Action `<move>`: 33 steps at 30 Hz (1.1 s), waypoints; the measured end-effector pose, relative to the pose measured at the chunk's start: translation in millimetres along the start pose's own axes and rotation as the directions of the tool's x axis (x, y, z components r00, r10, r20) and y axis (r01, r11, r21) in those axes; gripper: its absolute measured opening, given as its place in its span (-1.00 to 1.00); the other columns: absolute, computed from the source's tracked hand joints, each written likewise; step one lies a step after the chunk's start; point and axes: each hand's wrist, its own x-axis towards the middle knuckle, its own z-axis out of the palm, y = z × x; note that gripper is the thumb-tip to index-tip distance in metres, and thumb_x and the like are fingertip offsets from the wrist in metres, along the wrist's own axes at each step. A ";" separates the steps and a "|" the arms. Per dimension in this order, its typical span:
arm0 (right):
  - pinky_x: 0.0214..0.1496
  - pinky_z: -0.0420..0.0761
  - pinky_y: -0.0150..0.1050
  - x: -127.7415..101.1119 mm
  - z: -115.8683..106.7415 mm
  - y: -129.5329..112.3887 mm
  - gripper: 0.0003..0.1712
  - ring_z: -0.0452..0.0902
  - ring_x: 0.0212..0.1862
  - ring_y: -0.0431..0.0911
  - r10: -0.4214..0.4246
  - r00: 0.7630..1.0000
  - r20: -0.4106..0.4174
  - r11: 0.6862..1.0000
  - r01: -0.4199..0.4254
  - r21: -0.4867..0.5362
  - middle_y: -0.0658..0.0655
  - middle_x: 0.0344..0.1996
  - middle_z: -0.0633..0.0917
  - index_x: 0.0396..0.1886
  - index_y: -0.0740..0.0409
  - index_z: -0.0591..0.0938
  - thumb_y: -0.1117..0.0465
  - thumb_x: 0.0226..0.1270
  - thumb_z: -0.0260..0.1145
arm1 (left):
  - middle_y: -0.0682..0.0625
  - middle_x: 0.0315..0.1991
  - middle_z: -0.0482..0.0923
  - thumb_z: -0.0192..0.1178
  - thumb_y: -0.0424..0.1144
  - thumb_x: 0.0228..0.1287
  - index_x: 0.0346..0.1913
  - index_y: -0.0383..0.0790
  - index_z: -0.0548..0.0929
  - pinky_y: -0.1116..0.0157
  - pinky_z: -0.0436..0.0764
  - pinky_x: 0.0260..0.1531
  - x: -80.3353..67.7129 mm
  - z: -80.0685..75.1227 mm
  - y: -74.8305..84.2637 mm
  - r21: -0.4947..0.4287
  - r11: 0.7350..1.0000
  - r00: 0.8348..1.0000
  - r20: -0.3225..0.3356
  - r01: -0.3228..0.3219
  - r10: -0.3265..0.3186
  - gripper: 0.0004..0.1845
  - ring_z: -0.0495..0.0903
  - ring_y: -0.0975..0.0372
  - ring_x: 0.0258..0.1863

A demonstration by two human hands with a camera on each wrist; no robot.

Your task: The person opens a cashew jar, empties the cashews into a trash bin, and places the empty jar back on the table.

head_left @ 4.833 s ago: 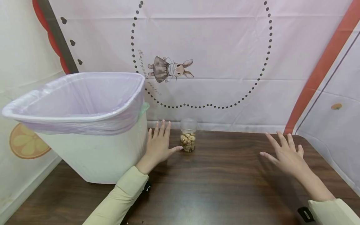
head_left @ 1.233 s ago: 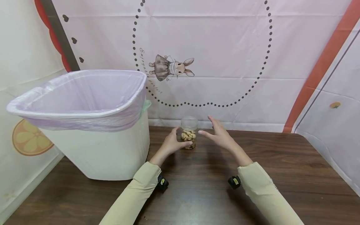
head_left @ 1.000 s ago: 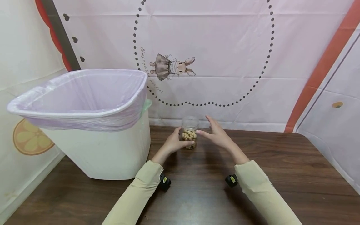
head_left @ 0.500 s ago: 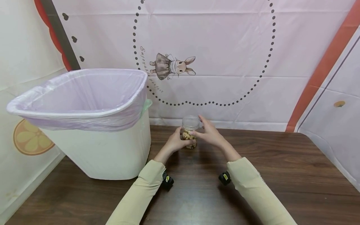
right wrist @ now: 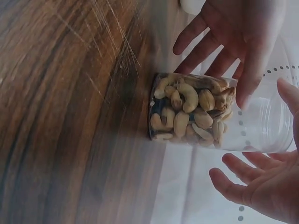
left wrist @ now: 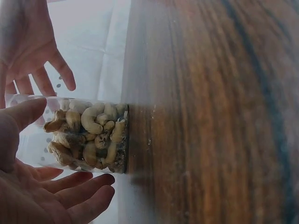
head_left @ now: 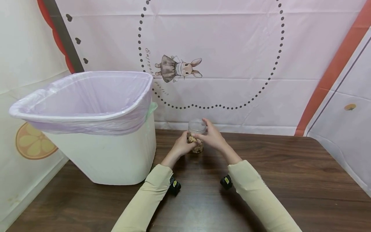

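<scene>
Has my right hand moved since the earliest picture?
Yes. Your right hand has moved leftward, from below the orange-red backdrop stripe to beside the nut jar.

Free room above jar, bin left

A clear, cylindrical jar stands upright on the brown wood-grain counter, just below and right of centre in the head view. Pale tan nuts, many of them curved cashews, fill its lower part, while the see-through upper part rises above them to a rounded rim.
</scene>
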 end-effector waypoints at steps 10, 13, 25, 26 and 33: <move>0.10 0.42 0.00 1.5 3.3 -3.6 -0.07 0.36 0.13 0.18 0.034 0.998 -0.047 0.999 -0.032 0.041 0.36 0.17 0.36 0.33 0.24 0.11 0.02 0.06 0.37 | -0.29 0.22 0.30 0.19 0.02 0.12 0.26 -0.32 0.22 0.02 0.34 0.11 -2.8 -0.6 2.8 0.007 1.000 1.000 0.006 0.008 -0.008 -0.26 0.30 -0.07 0.19; 0.07 0.44 -0.01 -0.4 2.7 -4.7 -0.07 0.38 0.10 0.17 0.035 0.998 -0.055 0.998 -0.033 0.052 0.37 0.16 0.38 0.32 0.26 0.12 0.03 0.05 0.38 | -0.28 0.22 0.30 0.20 0.04 0.11 0.26 -0.30 0.23 0.02 0.34 0.11 -3.5 -0.9 2.7 0.009 1.000 1.000 0.005 0.005 -0.005 -0.26 0.30 -0.07 0.19; 0.07 0.43 -0.02 -6.9 -10.4 -12.1 -0.07 0.29 0.17 0.10 0.101 0.992 -0.081 0.979 -0.084 0.185 0.25 0.26 0.29 0.33 0.17 0.13 -0.05 0.06 0.36 | -0.21 0.18 0.37 0.27 0.00 0.06 0.28 -0.22 0.23 0.04 0.32 0.13 -6.5 -1.9 9.3 -0.006 0.993 0.991 -0.070 -0.117 0.116 -0.24 0.34 -0.02 0.16; 0.08 0.42 -0.02 -8.3 -12.0 -13.2 -0.07 0.28 0.19 0.10 0.107 0.991 -0.084 0.975 -0.088 0.203 0.23 0.27 0.28 0.33 0.17 0.13 -0.06 0.06 0.35 | -0.20 0.17 0.38 0.28 0.00 0.05 0.28 -0.21 0.23 0.04 0.33 0.12 -6.9 -1.5 10.0 0.000 0.991 0.988 -0.081 -0.132 0.131 -0.24 0.36 -0.02 0.15; 0.16 0.38 -0.05 -16.6 -19.5 -18.5 -0.07 0.27 0.21 0.15 0.129 0.984 -0.122 0.953 -0.090 0.289 0.18 0.22 0.38 0.32 0.18 0.15 -0.04 0.04 0.38 | -0.16 0.19 0.39 0.37 -0.06 -0.06 0.31 -0.16 0.22 0.06 0.35 0.11 -11.7 1.1 14.5 0.034 0.976 0.966 -0.143 -0.215 0.218 -0.15 0.38 0.03 0.14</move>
